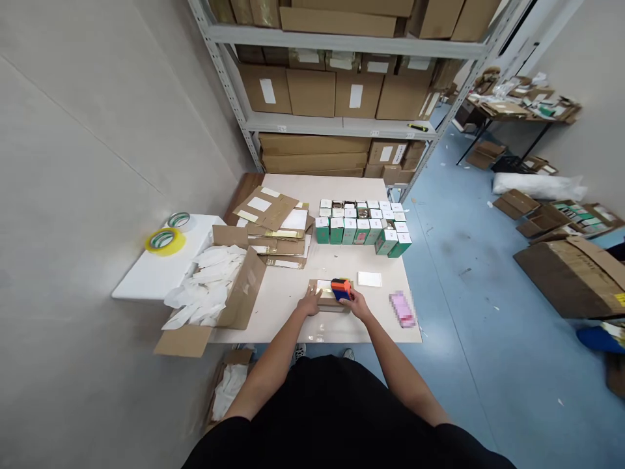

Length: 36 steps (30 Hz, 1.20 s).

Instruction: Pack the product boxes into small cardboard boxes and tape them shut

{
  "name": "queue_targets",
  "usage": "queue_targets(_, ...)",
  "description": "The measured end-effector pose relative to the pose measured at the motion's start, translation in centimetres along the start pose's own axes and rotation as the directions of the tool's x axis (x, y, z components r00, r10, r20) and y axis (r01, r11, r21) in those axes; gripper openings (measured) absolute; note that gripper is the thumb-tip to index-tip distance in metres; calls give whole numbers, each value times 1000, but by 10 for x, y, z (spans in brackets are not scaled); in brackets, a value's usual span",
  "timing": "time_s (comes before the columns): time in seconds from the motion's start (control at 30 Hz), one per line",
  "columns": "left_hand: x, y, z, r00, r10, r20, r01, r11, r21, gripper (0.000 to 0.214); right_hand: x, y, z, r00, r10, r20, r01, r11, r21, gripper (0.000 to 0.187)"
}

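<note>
A small brown cardboard box (326,300) lies near the front edge of the pale table (288,306). My left hand (309,303) rests on the box's left end, fingers curled against it. My right hand (358,303) grips an orange and blue tape dispenser (340,288) that sits on top of the box. A white card (370,279) lies just behind my right hand. A pink object (402,309), blurred, lies at the table's front right.
Rows of small green and white boxes (361,225) stand mid-table. Flattened cartons (276,225) pile up on the left, beside an open carton of white packing bags (208,290). Tape rolls (166,240) sit on a white side table. Shelving with cartons (336,91) stands behind.
</note>
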State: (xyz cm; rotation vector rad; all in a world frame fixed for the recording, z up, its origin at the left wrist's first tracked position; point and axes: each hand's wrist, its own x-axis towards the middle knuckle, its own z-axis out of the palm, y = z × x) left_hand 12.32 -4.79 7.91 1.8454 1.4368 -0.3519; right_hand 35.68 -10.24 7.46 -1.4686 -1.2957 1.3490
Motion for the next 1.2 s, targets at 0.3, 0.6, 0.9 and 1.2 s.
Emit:
queue_targets(0.3,8,18,-52,894,55,-444,-264,866,-425,42,3,-4,2,1000,5,25,-5,1000,-15,52)
queue_targets(0.6,27,45,-104,922,369,-116,-367,743,-559,47,6,-6,0,999,-25,39,27,998,-52,51)
queue_targets(0.9,17,35,-87,902,223,-370,-384,806,-451,31,8,-19,-2,996,-68,54,73,992,-100,48)
queue_targets(1.2,4,24,-63,875,45,-483,-307,821,-481,28,4,-37,6,993,-67,-94,39,959,-281,52)
